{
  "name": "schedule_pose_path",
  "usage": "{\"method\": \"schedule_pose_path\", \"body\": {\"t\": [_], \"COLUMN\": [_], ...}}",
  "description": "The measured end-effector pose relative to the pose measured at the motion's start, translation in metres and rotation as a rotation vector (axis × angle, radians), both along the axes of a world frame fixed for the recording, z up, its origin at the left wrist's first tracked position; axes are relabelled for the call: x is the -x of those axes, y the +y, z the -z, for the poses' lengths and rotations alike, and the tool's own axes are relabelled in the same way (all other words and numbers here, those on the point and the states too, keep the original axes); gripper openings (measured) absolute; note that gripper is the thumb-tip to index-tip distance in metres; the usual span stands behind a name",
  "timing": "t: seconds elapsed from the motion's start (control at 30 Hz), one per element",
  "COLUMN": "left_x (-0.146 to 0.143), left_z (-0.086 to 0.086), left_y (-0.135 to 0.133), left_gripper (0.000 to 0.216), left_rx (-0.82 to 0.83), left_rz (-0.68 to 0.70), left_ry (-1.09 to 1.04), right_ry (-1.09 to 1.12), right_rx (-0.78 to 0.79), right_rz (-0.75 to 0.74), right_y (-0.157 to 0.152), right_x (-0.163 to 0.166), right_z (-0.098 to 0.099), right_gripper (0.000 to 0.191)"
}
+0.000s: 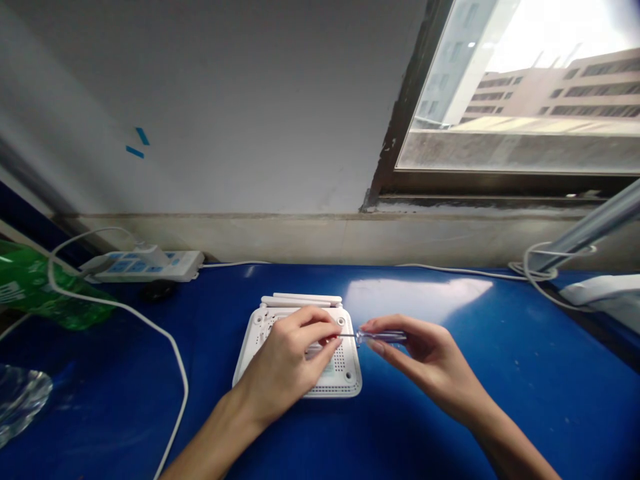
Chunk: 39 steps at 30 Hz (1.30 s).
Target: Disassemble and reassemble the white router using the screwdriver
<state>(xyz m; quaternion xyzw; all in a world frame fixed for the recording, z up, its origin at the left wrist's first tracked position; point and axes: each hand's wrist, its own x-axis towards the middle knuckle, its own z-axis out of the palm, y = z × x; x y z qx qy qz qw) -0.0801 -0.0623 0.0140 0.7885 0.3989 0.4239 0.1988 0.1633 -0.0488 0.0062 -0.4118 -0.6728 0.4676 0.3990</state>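
A white router (350, 360) lies on the blue table, its vented face with round corner holes turned up and its folded antennas along the far edge. Over it, my left hand (295, 350) is closed, thumb and fingers pinched around the tip end of a screwdriver's thin shaft; any small part between those fingertips is hidden. To the right of the router, my right hand (420, 343) grips the clear, purplish handle of the screwdriver (383, 336), which lies roughly level and points left.
At the left are a white power strip (150, 265) with a plug in it, a green bottle (45, 287), a clear plastic bottle (23, 400) and a looping white cable (175, 353). A metal lamp post (585, 227) wrapped with cable stands at the right.
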Motion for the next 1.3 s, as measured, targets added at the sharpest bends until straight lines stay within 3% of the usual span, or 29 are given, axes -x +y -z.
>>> {"method": "schedule_pose_path", "body": {"t": [0.13, 0.27, 0.47, 0.73, 0.9, 1.0, 1.07, 1.17, 1.3], "left_x": [-0.004, -0.003, -0.002, -0.003, 0.007, 0.018, 0.024, 0.03, 0.032], "left_z": [-0.007, -0.001, 0.005, 0.012, 0.005, -0.001, -0.003, -0.001, 0.002], "left_y": [-0.005, -0.003, -0.003, -0.003, 0.002, 0.005, 0.006, 0.008, 0.008], "left_gripper": [0.03, 0.036, 0.051, 0.057, 0.095, 0.082, 0.06, 0.033, 0.023], "left_rx": [0.157, 0.335, 0.508, 0.361, 0.211, 0.14, 0.131, 0.122, 0.112], "left_rz": [0.071, 0.001, 0.079, 0.152, 0.101, 0.003, -0.042, -0.082, -0.08], "left_ry": [-0.067, -0.309, -0.418, -0.262, -0.084, 0.014, 0.042, 0.074, 0.106], "right_ry": [0.016, 0.01, -0.024, -0.115, -0.073, -0.086, -0.111, -0.176, -0.3], "right_rx": [-0.003, -0.006, -0.031, 0.035, 0.078, 0.091, 0.129, 0.209, 0.23], "right_rz": [0.011, -0.022, -0.101, -0.118, -0.077, 0.004, 0.027, -0.017, -0.101], "right_y": [-0.002, -0.003, -0.006, -0.008, -0.001, 0.007, 0.012, 0.018, 0.022], "right_x": [0.005, 0.005, 0.007, 0.013, 0.005, -0.013, -0.029, -0.052, -0.07], "right_z": [0.0, -0.001, 0.001, -0.002, -0.005, -0.007, -0.008, -0.008, -0.006], "right_gripper": [0.018, 0.016, 0.011, 0.018, 0.023, 0.028, 0.032, 0.033, 0.033]}}
